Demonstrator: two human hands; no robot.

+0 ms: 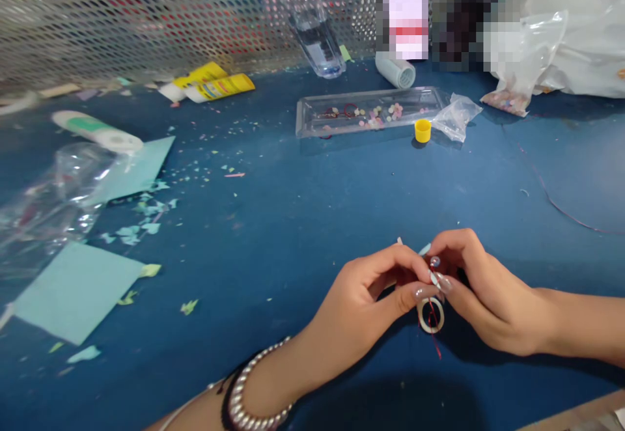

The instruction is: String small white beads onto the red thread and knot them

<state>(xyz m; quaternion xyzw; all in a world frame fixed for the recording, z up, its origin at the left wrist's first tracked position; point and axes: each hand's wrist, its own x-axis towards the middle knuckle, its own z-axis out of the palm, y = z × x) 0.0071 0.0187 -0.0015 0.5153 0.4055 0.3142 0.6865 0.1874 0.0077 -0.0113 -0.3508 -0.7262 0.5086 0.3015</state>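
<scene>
Both hands meet low in the view, right of centre, over the blue table [303, 222]. My left hand [371, 294] is closed in a pinch, and my right hand [476, 288] pinches at the same spot. Between the fingertips is a thin red thread [433, 317] that runs down through a small white ring [431, 317] hanging just under the fingers. The thread's loose end trails below the ring. A beaded bracelet [254, 395] sits on my left wrist.
A clear plastic tray [312, 115] with small beads and a yellow cap [422, 130] lie further back. Glue tubes [215, 84], a plastic bottle [315, 34], light-blue paper sheets [73, 297] and scraps lie at left. Plastic bags [551, 47] are at right, perforated metal mesh [122, 14] behind.
</scene>
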